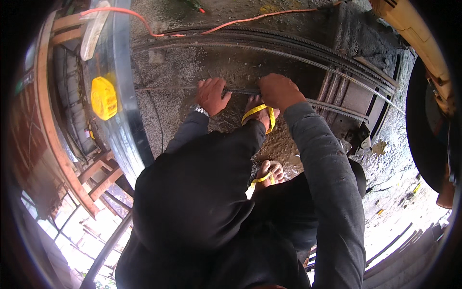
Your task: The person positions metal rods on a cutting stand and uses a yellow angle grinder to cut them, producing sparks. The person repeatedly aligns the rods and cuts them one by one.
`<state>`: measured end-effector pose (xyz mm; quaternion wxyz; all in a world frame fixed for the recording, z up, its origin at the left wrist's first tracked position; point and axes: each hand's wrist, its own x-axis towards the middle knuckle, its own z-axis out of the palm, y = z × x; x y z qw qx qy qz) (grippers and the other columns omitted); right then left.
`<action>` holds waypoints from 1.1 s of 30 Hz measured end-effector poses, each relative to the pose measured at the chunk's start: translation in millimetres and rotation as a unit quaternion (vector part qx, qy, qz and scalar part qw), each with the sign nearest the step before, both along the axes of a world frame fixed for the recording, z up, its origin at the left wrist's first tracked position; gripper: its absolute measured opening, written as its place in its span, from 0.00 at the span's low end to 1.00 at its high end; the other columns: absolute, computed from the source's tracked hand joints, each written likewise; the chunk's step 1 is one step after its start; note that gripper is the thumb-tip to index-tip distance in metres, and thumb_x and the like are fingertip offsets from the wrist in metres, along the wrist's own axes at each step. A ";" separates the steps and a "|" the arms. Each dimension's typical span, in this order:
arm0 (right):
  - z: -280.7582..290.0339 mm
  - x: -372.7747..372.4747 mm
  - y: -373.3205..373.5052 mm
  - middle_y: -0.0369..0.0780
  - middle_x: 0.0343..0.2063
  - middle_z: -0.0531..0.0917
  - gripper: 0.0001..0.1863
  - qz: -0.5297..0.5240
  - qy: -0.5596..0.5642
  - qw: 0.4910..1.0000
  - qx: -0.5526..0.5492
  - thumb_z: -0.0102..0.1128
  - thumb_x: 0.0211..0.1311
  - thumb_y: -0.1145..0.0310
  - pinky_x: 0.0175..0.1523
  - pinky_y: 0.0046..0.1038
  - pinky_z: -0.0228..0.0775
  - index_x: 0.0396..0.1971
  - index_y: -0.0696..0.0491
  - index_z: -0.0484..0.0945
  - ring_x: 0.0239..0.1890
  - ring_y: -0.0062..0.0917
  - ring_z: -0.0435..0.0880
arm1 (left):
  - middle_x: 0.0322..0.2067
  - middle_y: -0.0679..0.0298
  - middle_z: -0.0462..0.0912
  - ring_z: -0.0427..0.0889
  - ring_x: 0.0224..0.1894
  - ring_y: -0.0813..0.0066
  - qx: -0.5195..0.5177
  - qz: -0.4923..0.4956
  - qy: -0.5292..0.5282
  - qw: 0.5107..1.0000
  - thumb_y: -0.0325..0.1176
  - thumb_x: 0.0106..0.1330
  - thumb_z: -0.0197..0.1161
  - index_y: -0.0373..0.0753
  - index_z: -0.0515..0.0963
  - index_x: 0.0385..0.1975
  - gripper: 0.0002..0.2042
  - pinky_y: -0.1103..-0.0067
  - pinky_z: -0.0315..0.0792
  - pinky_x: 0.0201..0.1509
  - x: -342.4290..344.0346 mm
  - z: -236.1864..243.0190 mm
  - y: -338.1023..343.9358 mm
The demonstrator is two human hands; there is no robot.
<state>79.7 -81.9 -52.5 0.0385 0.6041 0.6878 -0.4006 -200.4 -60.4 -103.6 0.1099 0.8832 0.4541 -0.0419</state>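
A thin steel rebar runs crosswise in front of me, low over the wet ground. My left hand lies over it with the fingers bent across the bar and the thumb apart. To the right of it, my right hand is closed in a fist round the same rebar; its fingertips are hidden beneath. Just below my right hand is one foot in a yellow-strapped sandal. The rebar's right part reaches a dark metal base, near a black clamp-like part.
Several longer rebars lie beyond my hands, with an orange cable behind them. A yellow tape measure rests on a grey metal beam at left. At right stand a yellow machine arm and a large dark disc.
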 end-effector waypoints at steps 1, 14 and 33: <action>0.7 0.8 2.3 0.50 0.42 0.88 0.13 -0.008 0.002 1.000 0.020 0.67 0.58 0.67 0.54 0.45 0.82 0.43 0.53 0.88 0.50 0.46 0.88 | 0.44 0.62 0.82 0.79 0.49 0.55 0.014 0.011 0.019 1.000 0.43 0.57 0.75 0.43 0.79 0.47 0.21 0.56 0.67 0.56 1.8 -1.1 3.3; 10.9 21.9 32.2 0.51 0.49 0.86 0.18 0.038 0.034 0.992 -0.116 0.66 0.63 0.62 0.55 0.44 0.80 0.46 0.60 0.85 0.53 0.47 0.86 | 0.33 0.54 0.89 0.87 0.37 0.49 -0.120 0.057 0.092 0.987 0.48 0.52 0.77 0.44 0.88 0.43 0.21 0.55 0.78 0.45 20.3 11.6 28.8; 35.8 77.6 38.5 0.38 0.32 0.89 0.16 0.071 0.017 0.946 -0.316 0.67 0.63 0.57 0.34 0.30 0.81 0.37 0.56 0.87 0.28 0.27 0.88 | 0.27 0.51 0.86 0.86 0.34 0.44 -0.197 0.027 0.059 0.978 0.51 0.58 0.69 0.45 0.89 0.32 0.16 0.54 0.78 0.42 84.5 41.7 10.0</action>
